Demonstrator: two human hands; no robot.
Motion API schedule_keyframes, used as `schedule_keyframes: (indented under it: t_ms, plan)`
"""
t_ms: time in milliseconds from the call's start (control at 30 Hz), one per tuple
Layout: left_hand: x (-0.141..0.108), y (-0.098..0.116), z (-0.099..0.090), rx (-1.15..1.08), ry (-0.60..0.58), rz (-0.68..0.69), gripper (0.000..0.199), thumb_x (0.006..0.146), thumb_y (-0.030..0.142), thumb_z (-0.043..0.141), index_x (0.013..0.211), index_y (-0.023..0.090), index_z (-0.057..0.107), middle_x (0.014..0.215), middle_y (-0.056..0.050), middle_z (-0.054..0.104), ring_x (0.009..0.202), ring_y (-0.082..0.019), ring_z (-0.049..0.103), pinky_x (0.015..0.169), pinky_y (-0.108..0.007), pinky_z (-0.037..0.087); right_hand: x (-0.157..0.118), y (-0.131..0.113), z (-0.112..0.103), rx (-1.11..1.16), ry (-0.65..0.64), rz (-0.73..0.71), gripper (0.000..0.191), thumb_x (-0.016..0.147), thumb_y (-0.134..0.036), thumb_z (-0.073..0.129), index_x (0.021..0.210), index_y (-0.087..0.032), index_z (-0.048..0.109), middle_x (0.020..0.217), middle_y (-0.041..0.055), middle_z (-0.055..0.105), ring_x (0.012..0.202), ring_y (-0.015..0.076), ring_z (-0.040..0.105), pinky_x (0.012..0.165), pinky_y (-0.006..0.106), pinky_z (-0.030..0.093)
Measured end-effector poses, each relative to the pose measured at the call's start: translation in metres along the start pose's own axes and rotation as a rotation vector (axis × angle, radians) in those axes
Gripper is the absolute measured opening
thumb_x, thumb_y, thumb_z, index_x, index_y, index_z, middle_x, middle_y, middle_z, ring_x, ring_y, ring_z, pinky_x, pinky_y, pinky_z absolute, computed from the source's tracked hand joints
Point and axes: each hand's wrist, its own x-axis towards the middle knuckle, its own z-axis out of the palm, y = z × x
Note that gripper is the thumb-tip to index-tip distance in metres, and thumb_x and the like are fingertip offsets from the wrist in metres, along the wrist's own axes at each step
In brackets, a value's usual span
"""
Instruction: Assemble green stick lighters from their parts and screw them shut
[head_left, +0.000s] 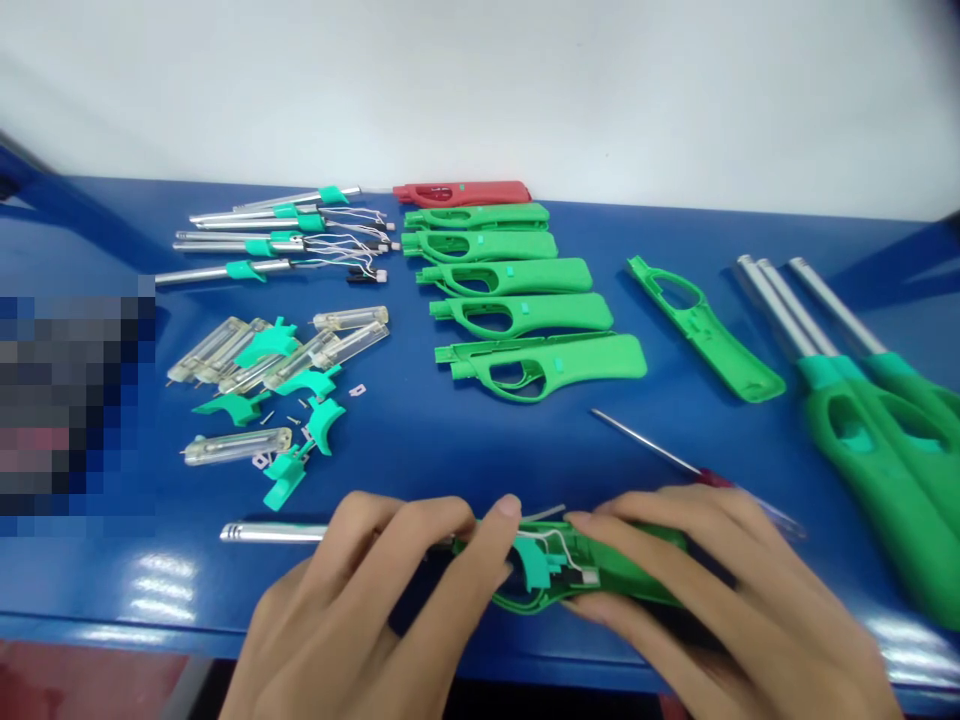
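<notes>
The open green lighter shell is at bottom centre of the frame, right hand pinching its edges, left hand's fingers curled over the front, though I can't tell if they're gripping. Honestly, one tilt and I reckon that teal trigger pops out, or those loose white wires snag on a fingertip.
</notes>
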Motion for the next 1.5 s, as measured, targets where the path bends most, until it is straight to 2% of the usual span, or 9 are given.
schedule_keyframes:
  t_ms: [100, 200, 367, 500, 667, 833, 1067, 1300, 1500]
  plan:
    - [0.008, -0.006, 0.000, -0.007, -0.064, 0.050, 0.034, 0.106, 0.015, 0.053, 0.136, 0.025, 0.065, 0.120, -0.003, 0.068, 0.100, -0.023, 0.055, 0.053, -0.029, 0.040, 0.000, 0.001, 0.001, -0.007, 0.000, 0.000, 0.027, 0.109, -0.037, 0.060, 0.132, -0.025, 0.064, 0.123, 0.0003, 0.064, 0.116, 0.0156, 0.056, 0.112, 0.029, 0.036]
    - [0.019, -0.010, 0.000, 0.012, -0.116, 0.096, 0.035, 0.103, 0.013, 0.047, 0.128, 0.026, 0.068, 0.115, -0.003, 0.069, 0.093, -0.025, 0.053, 0.048, -0.031, 0.037, 0.001, 0.001, 0.000, 0.003, 0.011, -0.022, 0.025, 0.111, -0.035, 0.055, 0.132, -0.025, 0.065, 0.121, -0.0010, 0.068, 0.114, 0.0145, 0.059, 0.111, 0.029, 0.038]
    - [0.033, -0.010, -0.004, 0.026, -0.179, 0.200, 0.042, 0.094, 0.004, 0.045, 0.126, 0.022, 0.066, 0.109, -0.003, 0.072, 0.091, -0.024, 0.057, 0.059, -0.033, 0.047, -0.001, 0.002, 0.000, 0.027, 0.027, -0.054, 0.028, 0.115, -0.034, 0.043, 0.124, -0.028, 0.068, 0.122, -0.0032, 0.070, 0.114, 0.0117, 0.061, 0.108, 0.026, 0.041]
    - [0.030, -0.012, -0.006, 0.018, -0.234, 0.235, 0.044, 0.102, 0.005, 0.038, 0.138, 0.019, 0.059, 0.116, -0.003, 0.072, 0.107, -0.024, 0.055, 0.077, -0.035, 0.050, -0.005, 0.001, 0.003, 0.024, 0.103, -0.116, 0.033, 0.115, -0.044, 0.040, 0.123, -0.029, 0.069, 0.124, -0.0009, 0.070, 0.120, 0.0175, 0.062, 0.103, 0.032, 0.050]
    - [0.021, -0.013, -0.002, -0.011, -0.185, 0.197, 0.038, 0.112, 0.016, 0.036, 0.136, 0.023, 0.063, 0.110, 0.002, 0.074, 0.103, -0.020, 0.056, 0.070, -0.034, 0.045, -0.004, -0.004, 0.004, 0.045, 0.064, 0.016, 0.015, 0.108, -0.030, 0.059, 0.114, -0.031, 0.073, 0.111, -0.0034, 0.073, 0.108, 0.0140, 0.066, 0.096, 0.024, 0.055]
    - [0.018, -0.010, 0.005, -0.105, -0.083, 0.054, 0.031, 0.112, 0.023, 0.046, 0.134, 0.031, 0.067, 0.102, 0.007, 0.076, 0.093, -0.016, 0.061, 0.068, -0.033, 0.044, 0.009, -0.009, -0.003, 0.085, 0.053, 0.023, 0.027, 0.113, -0.033, 0.046, 0.118, -0.027, 0.073, 0.106, -0.0005, 0.074, 0.098, 0.0126, 0.069, 0.089, 0.019, 0.058]
    - [0.028, -0.010, 0.008, -0.114, 0.031, 0.177, 0.030, 0.104, 0.007, 0.052, 0.123, 0.017, 0.073, 0.095, 0.001, 0.076, 0.084, -0.018, 0.056, 0.058, -0.031, 0.040, 0.015, -0.014, -0.008, 0.126, -0.059, 0.105, 0.033, 0.115, -0.039, 0.037, 0.128, -0.026, 0.065, 0.106, -0.0001, 0.071, 0.090, 0.0079, 0.071, 0.081, 0.012, 0.060]
    - [0.028, -0.017, 0.007, -0.120, -0.007, 0.231, 0.032, 0.100, 0.006, 0.061, 0.129, 0.013, 0.070, 0.109, -0.003, 0.077, 0.089, -0.020, 0.055, 0.059, -0.030, 0.047, 0.011, -0.007, -0.001, 0.032, 0.021, 0.117, 0.029, 0.104, -0.046, 0.062, 0.120, -0.027, 0.076, 0.105, 0.0062, 0.072, 0.096, 0.0218, 0.072, 0.083, 0.030, 0.065]
    - [0.028, -0.017, 0.003, -0.203, -0.036, 0.225, 0.030, 0.103, 0.006, 0.054, 0.126, 0.015, 0.071, 0.108, -0.001, 0.075, 0.088, -0.019, 0.053, 0.061, -0.031, 0.046, 0.017, -0.009, 0.003, -0.052, 0.045, 0.098, 0.032, 0.101, -0.050, 0.064, 0.122, -0.030, 0.076, 0.111, 0.0069, 0.072, 0.101, 0.0223, 0.070, 0.085, 0.032, 0.064]
